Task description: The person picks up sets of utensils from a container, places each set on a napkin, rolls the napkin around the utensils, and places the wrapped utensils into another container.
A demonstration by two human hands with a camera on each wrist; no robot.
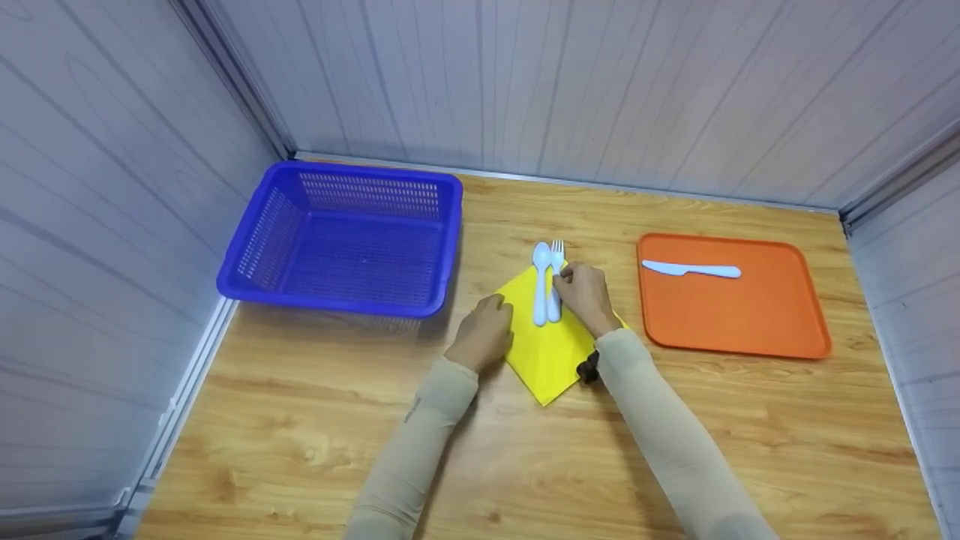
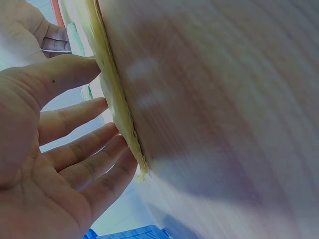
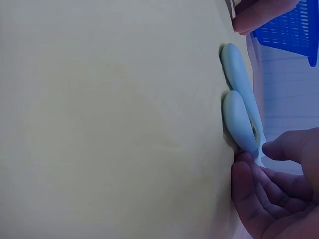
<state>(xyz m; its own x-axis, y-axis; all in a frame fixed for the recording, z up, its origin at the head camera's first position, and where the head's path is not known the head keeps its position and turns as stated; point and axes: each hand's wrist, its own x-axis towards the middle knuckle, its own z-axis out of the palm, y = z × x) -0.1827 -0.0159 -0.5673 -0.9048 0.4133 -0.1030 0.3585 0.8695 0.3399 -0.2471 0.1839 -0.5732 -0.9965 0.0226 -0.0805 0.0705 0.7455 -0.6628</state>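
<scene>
A yellow cloth napkin [image 1: 544, 367] lies on the wooden table, one corner toward me. On it rest a pale blue spoon [image 1: 540, 300] and a matching fork [image 1: 554, 309], side by side, with their heads at the far corner. My right hand [image 1: 589, 296] pinches the fork's handle between thumb and fingers; in the right wrist view both handle ends lie on the cloth. At the napkin's left edge is my left hand [image 1: 484, 334]. The left wrist view shows its fingers [image 2: 82, 142] loosely extended, tips touching the cloth's edge.
An orange tray [image 1: 735, 319] stands to the right, with a pale blue knife [image 1: 701, 271] lying on it. At the back left is a blue plastic basket [image 1: 337, 304] with perforated sides. Grey panel walls [image 1: 525, 90] enclose the table at the back and both sides.
</scene>
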